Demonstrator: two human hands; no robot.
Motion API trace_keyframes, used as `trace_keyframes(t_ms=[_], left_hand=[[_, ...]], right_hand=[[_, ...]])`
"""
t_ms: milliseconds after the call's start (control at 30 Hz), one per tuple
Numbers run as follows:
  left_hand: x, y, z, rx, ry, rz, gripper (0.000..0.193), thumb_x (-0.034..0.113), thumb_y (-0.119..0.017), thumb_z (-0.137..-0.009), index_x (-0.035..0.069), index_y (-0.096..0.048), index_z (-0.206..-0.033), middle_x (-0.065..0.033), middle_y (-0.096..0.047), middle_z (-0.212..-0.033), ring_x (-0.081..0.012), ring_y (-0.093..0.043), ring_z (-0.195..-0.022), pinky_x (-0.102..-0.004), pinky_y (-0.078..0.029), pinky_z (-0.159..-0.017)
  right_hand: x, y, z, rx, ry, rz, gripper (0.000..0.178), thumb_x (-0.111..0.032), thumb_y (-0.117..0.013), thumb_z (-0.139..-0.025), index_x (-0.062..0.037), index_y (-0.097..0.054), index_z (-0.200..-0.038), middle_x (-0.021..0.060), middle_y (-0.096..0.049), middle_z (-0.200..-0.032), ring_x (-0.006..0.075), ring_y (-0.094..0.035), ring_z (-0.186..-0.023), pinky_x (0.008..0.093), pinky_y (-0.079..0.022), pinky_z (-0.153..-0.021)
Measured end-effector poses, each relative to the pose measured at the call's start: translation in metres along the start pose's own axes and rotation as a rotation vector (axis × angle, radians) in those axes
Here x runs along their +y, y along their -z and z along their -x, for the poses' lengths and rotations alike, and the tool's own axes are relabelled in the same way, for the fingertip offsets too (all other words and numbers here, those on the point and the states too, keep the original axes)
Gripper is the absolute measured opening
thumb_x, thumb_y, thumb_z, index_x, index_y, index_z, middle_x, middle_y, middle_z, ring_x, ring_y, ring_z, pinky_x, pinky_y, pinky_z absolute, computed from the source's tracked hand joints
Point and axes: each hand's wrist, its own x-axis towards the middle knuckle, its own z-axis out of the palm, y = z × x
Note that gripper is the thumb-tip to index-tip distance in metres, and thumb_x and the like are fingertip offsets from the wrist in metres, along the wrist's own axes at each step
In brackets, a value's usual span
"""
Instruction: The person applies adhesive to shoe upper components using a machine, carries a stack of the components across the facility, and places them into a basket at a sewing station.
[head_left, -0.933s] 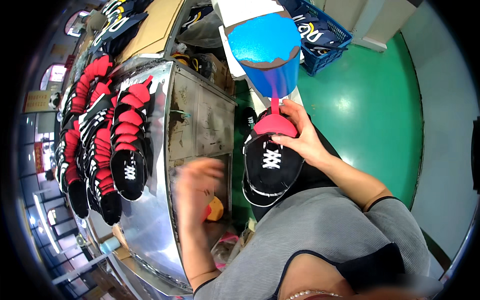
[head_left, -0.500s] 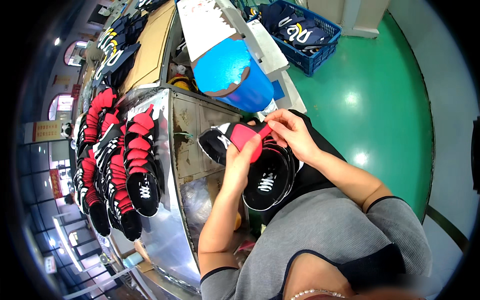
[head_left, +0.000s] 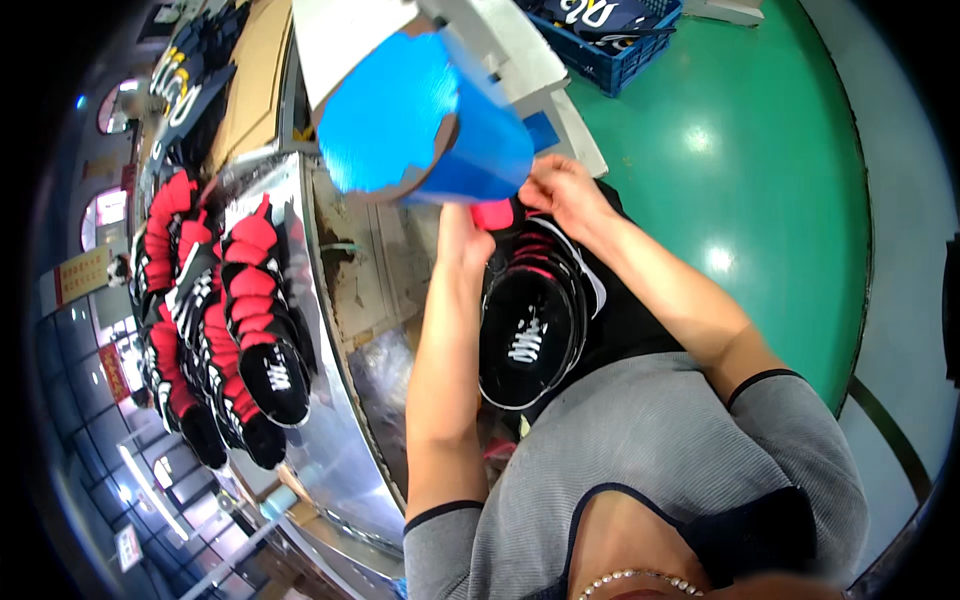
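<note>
A black shoe upper with a red lining (head_left: pixel 492 214) is up against the lower edge of a blue rounded machine cover (head_left: pixel 400 120), which hides most of it. My left hand (head_left: pixel 465 240) grips the upper from its left side, its fingertips out of sight behind the cover. On the other side, my right hand (head_left: pixel 565 195) is closed, fingertips pinched at the upper's right end. Just below both hands, a nested stack of black shoe uppers (head_left: pixel 528 335) with white laces and red linings rests on my lap.
On the metal bench (head_left: pixel 345 450) at left lie several rows of nested red-and-black uppers (head_left: pixel 255 290). Dark printed fabric pieces (head_left: pixel 185 105) lie at the far left, beside cardboard (head_left: pixel 250 85). A blue crate (head_left: pixel 610 65) stands on the green floor (head_left: pixel 740 150).
Both hands have moved up and away from me, taking the upper from open view to behind the blue cover's edge. The whole view has shifted slightly too.
</note>
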Motion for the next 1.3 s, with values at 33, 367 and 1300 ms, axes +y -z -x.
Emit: trace_keyframes(t_ms=[33, 367, 1300], left_hand=[[0.004, 0.000, -0.003, 0.043, 0.001, -0.078, 0.029, 0.031, -0.059, -0.090, 0.008, -0.057, -0.108, -0.0044, -0.061, -0.108, -0.0168, -0.058, -0.102, -0.0358, -0.046, -0.089], [0.061, 0.036, 0.172, 0.353, -0.560, -0.243, 0.036, 0.018, -0.064, -0.087, 0.003, -0.055, -0.118, 0.0036, -0.057, -0.094, -0.0066, -0.052, -0.084, -0.0238, -0.040, -0.075], [-0.008, 0.037, 0.224, -0.197, -0.197, -0.643, 0.051, 0.033, -0.044, -0.099, -0.002, -0.037, -0.136, -0.0128, -0.048, -0.130, -0.0169, -0.046, -0.117, -0.0314, -0.033, -0.102]], right_hand=[[0.001, 0.000, 0.003, 0.071, 0.004, 0.040, 0.014, -0.014, -0.062, -0.089, -0.0019, -0.055, -0.087, 0.0063, -0.060, -0.076, 0.0139, -0.060, -0.066, 0.0259, -0.052, -0.063], [0.052, -0.013, 0.047, -0.469, 0.212, 2.284, 0.060, -0.033, -0.081, -0.061, 0.0003, -0.058, -0.106, 0.0141, -0.057, -0.103, 0.0307, -0.054, -0.102, 0.0388, -0.044, -0.088], [0.034, -0.055, 0.120, -0.217, 0.635, 1.175, 0.101, -0.016, -0.083, -0.059, -0.0038, -0.024, -0.140, 0.0196, -0.033, -0.137, 0.0344, -0.037, -0.127, 0.0402, -0.033, -0.105]])
